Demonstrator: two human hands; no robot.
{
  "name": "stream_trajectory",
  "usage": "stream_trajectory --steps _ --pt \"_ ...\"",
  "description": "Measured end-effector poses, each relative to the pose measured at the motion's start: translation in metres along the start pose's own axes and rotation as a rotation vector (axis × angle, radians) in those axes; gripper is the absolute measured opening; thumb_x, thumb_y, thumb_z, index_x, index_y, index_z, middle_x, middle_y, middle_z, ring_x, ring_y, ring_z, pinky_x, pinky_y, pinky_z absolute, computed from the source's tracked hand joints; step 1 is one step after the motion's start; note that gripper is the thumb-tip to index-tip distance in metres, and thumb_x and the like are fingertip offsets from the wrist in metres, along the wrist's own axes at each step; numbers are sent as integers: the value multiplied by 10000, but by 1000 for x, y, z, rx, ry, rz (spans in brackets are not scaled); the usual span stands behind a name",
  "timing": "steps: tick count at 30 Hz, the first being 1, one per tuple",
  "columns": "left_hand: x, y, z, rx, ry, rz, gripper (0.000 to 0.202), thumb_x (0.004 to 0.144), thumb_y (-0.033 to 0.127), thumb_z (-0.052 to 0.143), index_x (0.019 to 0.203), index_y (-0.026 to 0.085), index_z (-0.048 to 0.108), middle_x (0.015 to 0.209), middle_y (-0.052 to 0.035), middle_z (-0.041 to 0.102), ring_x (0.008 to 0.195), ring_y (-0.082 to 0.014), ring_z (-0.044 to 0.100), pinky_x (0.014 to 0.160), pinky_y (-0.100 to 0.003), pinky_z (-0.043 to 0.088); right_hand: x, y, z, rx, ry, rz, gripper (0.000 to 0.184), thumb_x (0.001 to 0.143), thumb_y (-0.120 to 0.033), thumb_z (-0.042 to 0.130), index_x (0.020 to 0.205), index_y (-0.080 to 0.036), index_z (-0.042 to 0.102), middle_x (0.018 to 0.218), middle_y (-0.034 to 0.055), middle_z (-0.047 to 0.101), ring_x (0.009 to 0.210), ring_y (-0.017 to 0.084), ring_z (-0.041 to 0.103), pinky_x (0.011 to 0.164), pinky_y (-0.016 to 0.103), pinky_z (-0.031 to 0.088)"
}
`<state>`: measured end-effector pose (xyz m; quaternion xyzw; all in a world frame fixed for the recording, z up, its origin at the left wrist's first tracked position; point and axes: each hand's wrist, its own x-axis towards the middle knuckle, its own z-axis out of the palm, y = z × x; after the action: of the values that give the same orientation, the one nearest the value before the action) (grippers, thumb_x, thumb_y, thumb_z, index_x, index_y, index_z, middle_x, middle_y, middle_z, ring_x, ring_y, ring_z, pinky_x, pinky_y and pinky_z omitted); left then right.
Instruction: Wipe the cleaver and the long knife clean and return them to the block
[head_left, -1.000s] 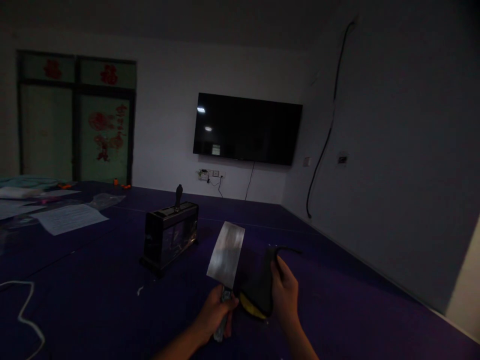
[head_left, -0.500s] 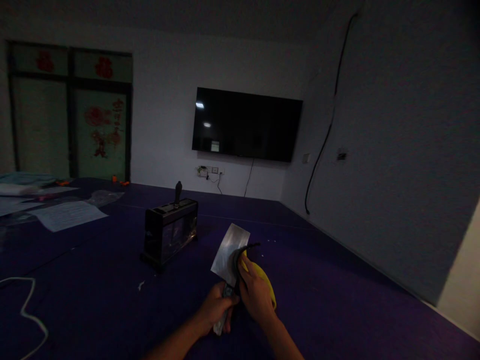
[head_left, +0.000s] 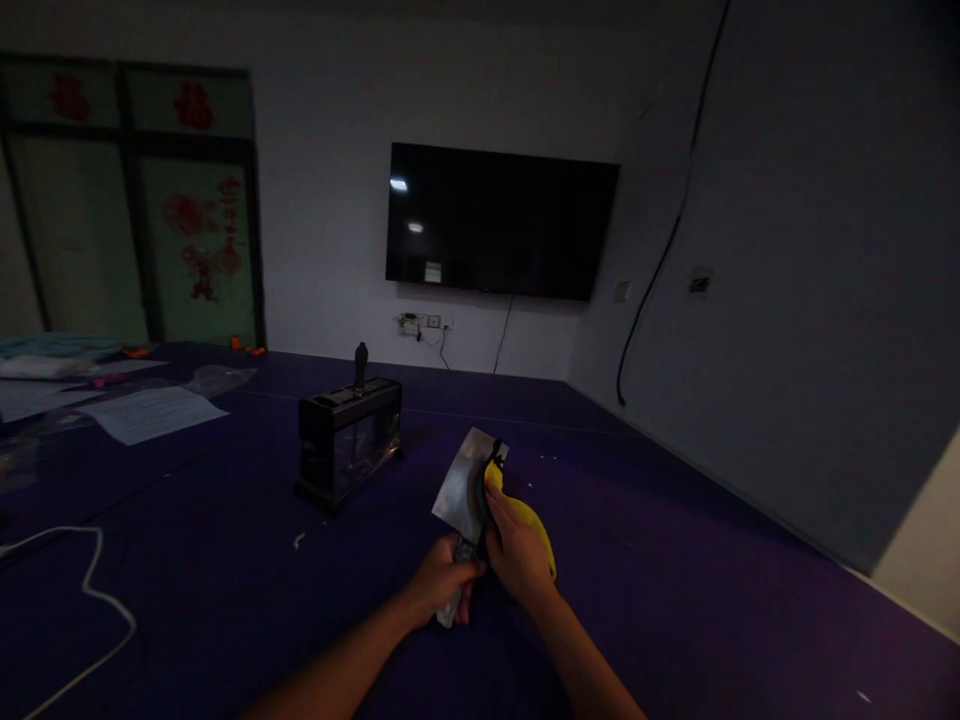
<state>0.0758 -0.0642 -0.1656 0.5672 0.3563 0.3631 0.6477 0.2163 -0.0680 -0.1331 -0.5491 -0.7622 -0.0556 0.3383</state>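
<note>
A cleaver (head_left: 459,487) with a broad, shiny rectangular blade is held up above the purple tabletop. My left hand (head_left: 441,585) is wrapped round its handle, blade pointing away from me. My right hand (head_left: 520,550) is closed on a yellow and black cloth (head_left: 537,527) and presses it to the right side of the blade. The dark side of the cloth lies against the metal; its yellow side faces out and hangs to the right. Part of the blade is hidden behind the cloth and fingers.
A black knife block (head_left: 349,440) with one dark handle sticking up stands ahead to the left. Papers (head_left: 154,413) and clear plastic lie at the far left of the purple table (head_left: 225,600). A white cable (head_left: 94,580) curves at the near left. A television (head_left: 499,222) hangs on the wall.
The cloth's dark tip, which stuck out to the right, now stands up by the blade's upper right edge. My right hand stays on it. The view has shifted slightly.
</note>
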Motion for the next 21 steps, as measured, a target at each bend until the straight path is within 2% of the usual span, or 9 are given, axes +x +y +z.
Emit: stream_trajectory --steps 4,6,8,10,12,15,17,21 --pt "0 0 0 3 -3 11 325 651 352 610 853 171 432 423 97 466 264 -103 443 284 -182 325 0 4 -2 -12 131 -69 445 705 -122 467 1140 -177 541 1255 97 511 1152 251 459 938 409 409" --pt "-1 0 0 11 -6 5 310 661 344 600 856 170 434 428 96 472 265 -99 443 289 -181 328 0 5 -4 -4 193 -121 345 690 -150 509 1024 -181 591 1287 105 473 1214 286 384 971 470 364" --pt "-1 0 0 18 -10 -3 300 667 344 596 851 170 435 432 93 476 267 -99 445 291 -181 328 0 5 -5 21 197 -173 313 690 -154 510 991 -178 594 1349 100 409 1275 292 298 1012 508 299" --pt "0 0 0 20 -11 -3 308 670 356 599 851 169 433 436 91 477 271 -101 451 292 -181 328 -1 4 -4 70 142 -190 417 708 -123 457 1116 -164 536 1375 96 382 1296 253 277 1032 485 289" --pt "0 -1 0 21 2 1 315 672 367 598 850 169 430 435 93 471 273 -105 456 291 -183 328 -1 3 -1 120 78 -156 588 703 -71 394 1285 -154 393 1384 93 373 1295 201 290 1031 429 319" --pt "2 -3 0 21 30 5 317 670 363 593 862 170 431 425 98 457 268 -110 450 282 -187 324 -1 4 4 152 19 -93 761 648 -12 352 1382 -174 238 1420 70 319 1313 161 251 1037 378 324" --pt "3 -5 0 26 40 -3 331 664 363 599 877 170 436 423 100 455 265 -111 444 280 -190 324 -1 6 8 142 -3 -96 802 618 23 329 1387 -187 239 1426 49 314 1324 147 214 1051 365 303" --pt "4 -7 -1 25 43 -13 356 664 376 613 893 160 447 428 95 466 258 -109 435 289 -200 335 2 12 12 111 -14 -143 811 582 87 280 1340 -192 358 1390 28 381 1321 131 214 1048 336 305"
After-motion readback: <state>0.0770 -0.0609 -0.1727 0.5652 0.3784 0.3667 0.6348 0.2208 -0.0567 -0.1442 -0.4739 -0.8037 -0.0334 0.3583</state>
